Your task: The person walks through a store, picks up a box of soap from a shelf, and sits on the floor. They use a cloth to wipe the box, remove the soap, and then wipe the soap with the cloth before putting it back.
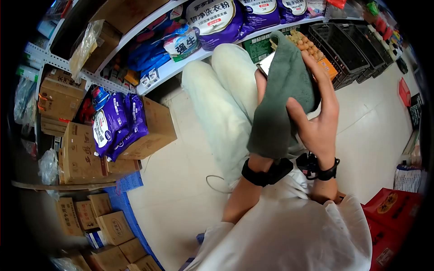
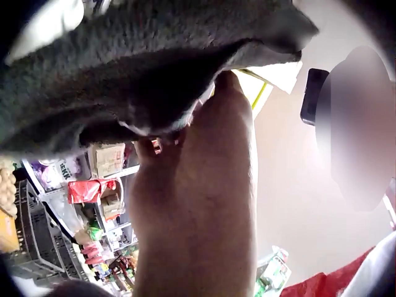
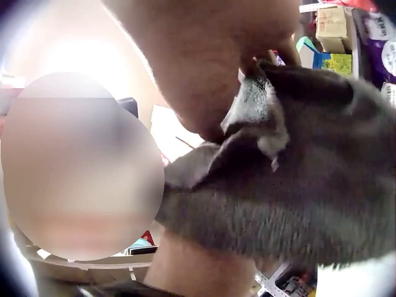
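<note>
A dark grey-green cloth [image 1: 282, 95] with a fuzzy surface hangs over my left hand [image 2: 192, 179] and wrist, hiding most of the fingers in the head view. From under its upper edge shows a white flat-sided item [image 1: 266, 64], which the left hand holds; in the left wrist view it has a yellow stripe. Its kind cannot be told. My right hand [image 1: 321, 117] grips the cloth from the right side, thumb on the near face and fingers along the far edge. In the right wrist view the cloth's folds [image 3: 309, 161] lie under that hand.
Purple detergent bags [image 1: 214, 22] line the shelf ahead. Black crates [image 1: 339, 54] stand beside eggs [image 1: 307, 45] at upper right. Cardboard boxes [image 1: 83, 153] are stacked on the left, some topped with purple bags [image 1: 120, 124]. Red bags [image 1: 391, 212] sit at lower right.
</note>
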Motion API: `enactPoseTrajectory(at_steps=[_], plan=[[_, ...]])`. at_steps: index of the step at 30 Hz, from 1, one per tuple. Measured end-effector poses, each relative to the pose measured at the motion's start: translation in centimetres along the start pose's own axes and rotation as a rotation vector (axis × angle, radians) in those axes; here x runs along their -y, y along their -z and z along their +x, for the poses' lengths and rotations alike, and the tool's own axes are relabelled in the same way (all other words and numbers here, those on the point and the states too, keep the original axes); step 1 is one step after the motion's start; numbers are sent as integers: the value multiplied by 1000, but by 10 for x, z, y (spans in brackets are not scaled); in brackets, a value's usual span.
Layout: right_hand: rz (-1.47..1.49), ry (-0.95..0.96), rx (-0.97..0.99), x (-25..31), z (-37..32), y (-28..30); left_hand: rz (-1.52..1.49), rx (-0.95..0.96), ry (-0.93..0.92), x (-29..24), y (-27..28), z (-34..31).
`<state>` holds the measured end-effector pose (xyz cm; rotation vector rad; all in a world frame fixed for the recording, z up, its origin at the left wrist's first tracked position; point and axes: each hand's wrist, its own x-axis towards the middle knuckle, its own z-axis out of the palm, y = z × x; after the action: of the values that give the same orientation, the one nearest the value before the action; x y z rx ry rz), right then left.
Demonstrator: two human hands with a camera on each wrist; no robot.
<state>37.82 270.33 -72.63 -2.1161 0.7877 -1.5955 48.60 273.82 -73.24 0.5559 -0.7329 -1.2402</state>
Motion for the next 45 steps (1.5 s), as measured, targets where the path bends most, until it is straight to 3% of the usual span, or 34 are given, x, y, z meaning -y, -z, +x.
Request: enactPoseTrajectory(at_steps=[6,9,12,24,27,32,38,40,43,45], plan=[[157,-130,-71,-1,-4,-11,193,-23,-65,-2,-6,-1],[141,-171,-126,-12,-15,-11,544,50,-227,7,4,-9],[219,-265,-165,-21,-23,-6,702,61,-352,11,0,-18],[459,-251,-198,-19,-22,-8,559,-68,-62,-6,-10,-29],[655,-371,-165,-21,-21,-8,541,-210,-147,0,-12,-26],[599,-465,-125,-24,-22,-14,473,-337,-141,-1,-3,-19],[632,-464,-143,-10,-27,-26,596,-184,-222,1,8,-13],[791,-480,-196,-9,-36,-29,655,-152,-169,4,10,-14],[497,-373,-178,-15,-47,-29,731,-110,-128,4,9,-16],[438,-393,-181,-21,-55,-28,795,-44,-196,7,8,-18]])
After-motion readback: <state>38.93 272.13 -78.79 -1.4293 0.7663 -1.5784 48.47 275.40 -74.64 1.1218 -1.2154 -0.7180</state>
